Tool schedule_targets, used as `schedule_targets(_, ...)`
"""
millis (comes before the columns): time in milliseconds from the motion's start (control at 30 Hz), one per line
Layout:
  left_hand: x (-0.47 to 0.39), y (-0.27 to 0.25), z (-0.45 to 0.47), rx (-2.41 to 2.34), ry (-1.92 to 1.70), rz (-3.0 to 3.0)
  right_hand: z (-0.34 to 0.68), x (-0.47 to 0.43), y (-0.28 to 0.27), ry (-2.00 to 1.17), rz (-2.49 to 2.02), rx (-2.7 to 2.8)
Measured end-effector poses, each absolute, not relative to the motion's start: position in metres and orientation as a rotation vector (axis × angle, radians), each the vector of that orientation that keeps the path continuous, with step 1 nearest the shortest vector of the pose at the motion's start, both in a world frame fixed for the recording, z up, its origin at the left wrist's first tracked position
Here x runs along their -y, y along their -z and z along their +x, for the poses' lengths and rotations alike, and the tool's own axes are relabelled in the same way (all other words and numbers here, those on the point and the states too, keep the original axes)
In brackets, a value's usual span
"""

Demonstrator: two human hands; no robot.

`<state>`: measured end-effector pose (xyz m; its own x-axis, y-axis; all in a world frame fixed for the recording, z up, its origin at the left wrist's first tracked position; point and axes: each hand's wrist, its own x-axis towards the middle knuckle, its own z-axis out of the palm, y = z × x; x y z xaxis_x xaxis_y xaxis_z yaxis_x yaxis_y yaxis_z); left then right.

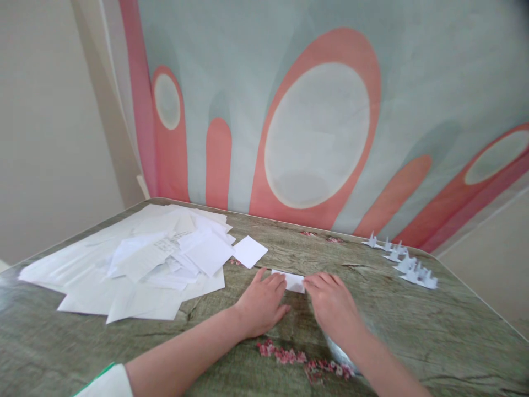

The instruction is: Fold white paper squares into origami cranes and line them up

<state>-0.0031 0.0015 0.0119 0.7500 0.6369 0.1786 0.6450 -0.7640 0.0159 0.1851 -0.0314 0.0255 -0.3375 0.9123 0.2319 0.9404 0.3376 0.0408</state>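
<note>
A small folded sheet of white paper (295, 282) lies on the wood-patterned table between my two hands. My left hand (263, 302) rests at its left end, the fingertips touching the paper, the fingers spread and the thumb stretched apart on the table. At the right end, the closed fingers of my right hand (333, 303) hold the paper's edge; its thumb is hidden. Just behind my left hand lies a loose white paper square (250, 251), flat and apart from the folded one.
A wide heap of white paper sheets (140, 259) covers the table's left side. Several folded white paper cranes (407, 263) stand in a row at the back right. The table (413, 331) has printed pink blossoms. Behind it rises a patterned wall covering (318, 138).
</note>
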Motion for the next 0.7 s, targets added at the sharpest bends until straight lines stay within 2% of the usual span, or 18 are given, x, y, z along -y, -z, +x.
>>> schedule_targets(233,0.000,-0.016,-0.004,1.042,0.276,-2.924,0.181,0.027,0.001,0.219,-1.583,2.486)
schedule_targets(700,0.002,-0.013,-0.002,1.053,0.240,-2.851,0.179,0.026,0.001,0.247,-1.598,2.483)
